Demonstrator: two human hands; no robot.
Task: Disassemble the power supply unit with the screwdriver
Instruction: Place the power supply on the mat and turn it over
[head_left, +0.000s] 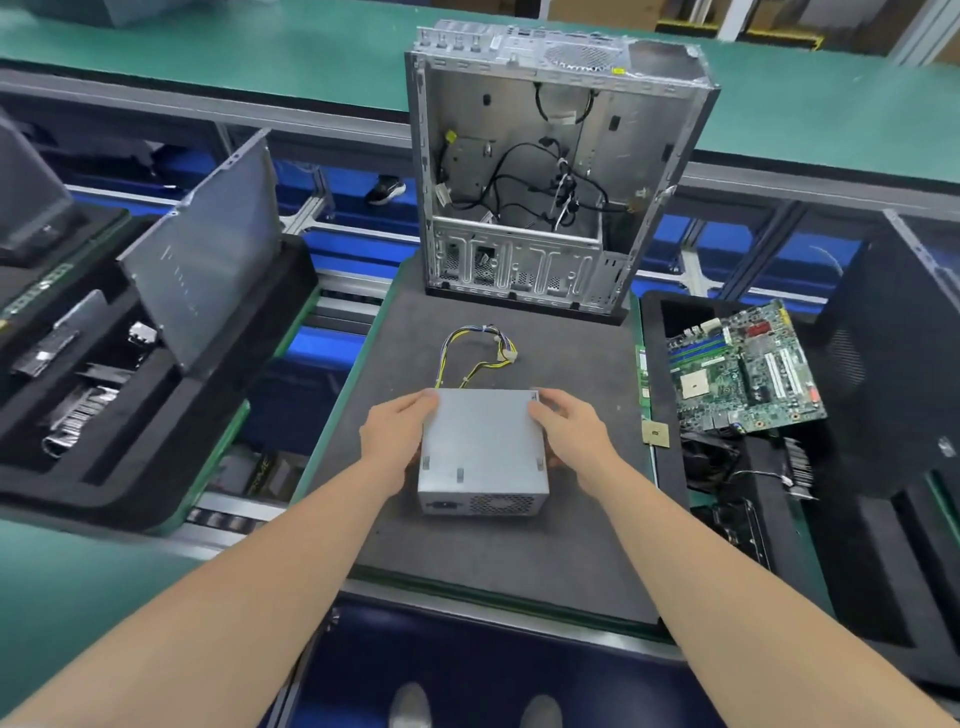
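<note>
A grey metal power supply unit (483, 447) lies on the dark foam mat (467, 561), its vent and socket face turned toward me. A bundle of yellow and black cables (480, 353) runs from its far side onto the mat. My left hand (397, 431) grips its left side, fingers curled over the far left corner. My right hand (571, 431) grips the right side, fingers over the far right corner and thumb low on the side. No screwdriver is in view.
An open, emptied computer case (550, 171) stands at the mat's far end. A green motherboard (743, 369) lies in the black tray on the right. On the left, a black tray (78, 415) holds parts and a leaning metal side panel (202, 260).
</note>
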